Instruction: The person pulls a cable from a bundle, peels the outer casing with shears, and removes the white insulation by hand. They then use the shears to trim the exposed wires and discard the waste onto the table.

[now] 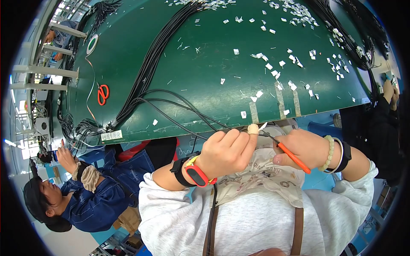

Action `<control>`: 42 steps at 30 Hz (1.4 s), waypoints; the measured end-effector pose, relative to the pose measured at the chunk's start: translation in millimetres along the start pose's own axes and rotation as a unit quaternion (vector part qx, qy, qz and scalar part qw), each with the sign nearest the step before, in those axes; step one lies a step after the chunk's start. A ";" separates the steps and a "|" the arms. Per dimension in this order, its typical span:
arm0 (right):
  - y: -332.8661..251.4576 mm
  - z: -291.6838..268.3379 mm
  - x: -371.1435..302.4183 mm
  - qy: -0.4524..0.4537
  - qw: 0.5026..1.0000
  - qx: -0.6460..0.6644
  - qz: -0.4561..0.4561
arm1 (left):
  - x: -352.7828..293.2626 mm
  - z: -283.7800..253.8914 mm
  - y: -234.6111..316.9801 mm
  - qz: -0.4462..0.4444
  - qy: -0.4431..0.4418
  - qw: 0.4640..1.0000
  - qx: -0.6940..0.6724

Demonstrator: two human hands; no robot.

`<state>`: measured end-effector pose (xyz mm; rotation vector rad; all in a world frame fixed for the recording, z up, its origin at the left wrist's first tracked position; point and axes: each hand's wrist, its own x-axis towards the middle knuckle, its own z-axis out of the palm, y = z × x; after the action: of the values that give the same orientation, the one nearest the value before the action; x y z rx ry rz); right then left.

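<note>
While near black cables (150, 59), white lettered label (111, 135)

bright, even light | glaring white strip (10, 143) at far left | fisheye bending, black corners | centre fairly sharp

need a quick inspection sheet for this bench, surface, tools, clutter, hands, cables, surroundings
Surface: green table, pale tape strips near its front edge
Job's things: orange-handled tool; black cables
Clutter: many white scraps; orange scissors lying at left
Hands: left hand closed on black cables; right hand closed around the tool
Cables: thick black bundle across the table's left half
Surroundings: co-worker in denim at left
</note>
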<state>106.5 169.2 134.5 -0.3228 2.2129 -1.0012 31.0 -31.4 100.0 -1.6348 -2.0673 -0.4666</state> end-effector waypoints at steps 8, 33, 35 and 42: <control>-1.5 3.2 2.9 0.010 0.999 -0.030 0.010 | 0.1 -0.3 3.5 -0.010 -0.011 1.000 0.005; 12.3 15.0 28.1 0.268 0.854 -0.375 -0.242 | -23.6 19.0 11.5 -0.045 -0.026 0.994 -0.093; 34.3 24.7 18.5 0.267 0.826 -0.432 -0.245 | -23.5 37.1 19.0 -0.040 0.025 0.989 -0.140; 10.6 0.8 16.8 0.110 0.841 -0.488 -0.205 | -21.3 48.1 24.7 -0.036 0.048 0.995 -0.082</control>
<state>95.1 168.0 118.2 -1.2205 2.7802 0.0264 52.1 -17.5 47.6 -1.5980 -2.0694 -0.7415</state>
